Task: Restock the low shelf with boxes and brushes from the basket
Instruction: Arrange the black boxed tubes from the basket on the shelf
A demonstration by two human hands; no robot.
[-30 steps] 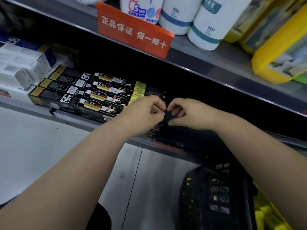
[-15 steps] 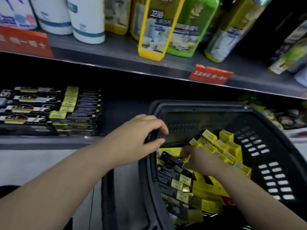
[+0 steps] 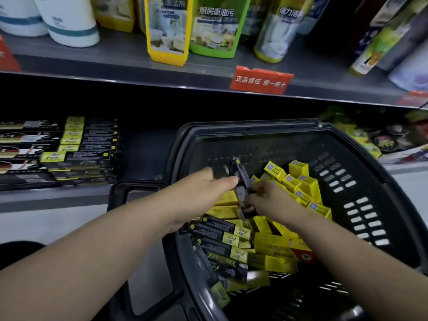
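A dark plastic basket holds several black-and-yellow boxes and yellow boxes. My right hand grips a black box and holds it tilted upright above the pile. My left hand reaches over the basket's left rim with its fingers stretched toward that box; blur hides whether they touch it. On the low shelf to the left lie rows of stocked black boxes.
The upper shelf carries bottles and refill pouches, with a red price tag on its edge. Yellow packets lie on the low shelf behind the basket. The basket handle lies against the shelf front.
My view swung from the shelf to the basket. My right hand dug into the boxes and now lifts a black one. My left hand moved from the rim toward that box.
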